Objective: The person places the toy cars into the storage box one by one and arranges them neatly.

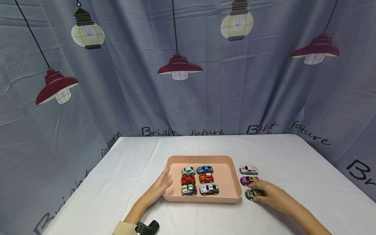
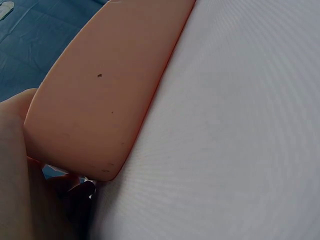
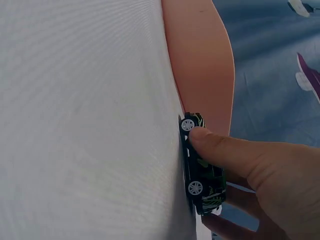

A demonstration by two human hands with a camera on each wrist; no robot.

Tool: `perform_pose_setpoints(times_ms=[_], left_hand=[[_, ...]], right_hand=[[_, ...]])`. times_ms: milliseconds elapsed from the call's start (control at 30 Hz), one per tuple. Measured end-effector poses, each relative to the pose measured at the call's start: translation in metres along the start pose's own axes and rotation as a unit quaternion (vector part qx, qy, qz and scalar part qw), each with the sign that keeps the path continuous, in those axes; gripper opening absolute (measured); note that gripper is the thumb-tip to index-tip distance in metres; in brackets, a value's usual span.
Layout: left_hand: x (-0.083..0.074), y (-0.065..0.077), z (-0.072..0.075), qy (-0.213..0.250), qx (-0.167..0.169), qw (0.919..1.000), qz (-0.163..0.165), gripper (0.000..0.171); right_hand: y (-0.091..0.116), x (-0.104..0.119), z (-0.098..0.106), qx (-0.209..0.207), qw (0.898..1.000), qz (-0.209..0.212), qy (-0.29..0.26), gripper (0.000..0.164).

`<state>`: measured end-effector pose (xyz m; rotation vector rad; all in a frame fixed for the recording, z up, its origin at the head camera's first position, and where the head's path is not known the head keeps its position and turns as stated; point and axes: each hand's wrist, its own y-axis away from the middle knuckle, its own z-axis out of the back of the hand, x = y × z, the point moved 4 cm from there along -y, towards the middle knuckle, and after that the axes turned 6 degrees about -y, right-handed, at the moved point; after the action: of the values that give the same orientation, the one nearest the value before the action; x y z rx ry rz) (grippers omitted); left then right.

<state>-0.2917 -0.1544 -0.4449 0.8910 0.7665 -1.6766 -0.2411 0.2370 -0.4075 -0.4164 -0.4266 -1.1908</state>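
My left hand [image 1: 160, 183] holds the left side of a pink tray [image 1: 202, 199], its thumb over the rim. The tray's outer wall [image 2: 100, 90] fills much of the left wrist view. Several toy cars stand in the tray in two columns. Right of the tray, my right hand [image 1: 271, 195] pinches a dark green toy car [image 1: 250, 194] between thumb and fingers; in the right wrist view this car [image 3: 202, 170] is at the table surface. Just beyond it is a purple toy car [image 1: 246, 180], partly covered by the fingers, and behind that a white toy car [image 1: 248, 170].
The tray's right wall [image 1: 237, 182] stands between the cars inside and those outside. A white cloth [image 1: 141, 153] covers the table. Behind hangs a blue-grey curtain [image 1: 205, 104] printed with lamps and lettering. A dark wrist device [image 1: 147, 227] is on the left forearm.
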Motion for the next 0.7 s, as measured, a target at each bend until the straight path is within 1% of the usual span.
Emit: perform_pose_setpoints(times_ms=[133, 367, 500, 700], left_hand=[[0.0, 0.0, 0.0, -0.005, -0.003, 1.0, -0.001, 0.061], [0.0, 0.0, 0.0, -0.011, -0.004, 0.9999, 0.006, 0.061], [0.001, -0.001, 0.0, -0.008, -0.004, 0.9999, 0.008, 0.061], [0.004, -0.003, 0.0, -0.006, -0.004, 0.9999, 0.01, 0.06]], right_hand=[[0.001, -0.003, -0.001, 0.013, 1.0, -0.002, -0.011, 0.038], [0.0, -0.003, -0.001, 0.022, 1.0, -0.002, -0.003, 0.037], [0.0, 0.0, 0.001, 0.014, 1.0, 0.006, 0.004, 0.038], [0.002, 0.008, 0.007, -0.012, 0.999, 0.03, 0.011, 0.037]])
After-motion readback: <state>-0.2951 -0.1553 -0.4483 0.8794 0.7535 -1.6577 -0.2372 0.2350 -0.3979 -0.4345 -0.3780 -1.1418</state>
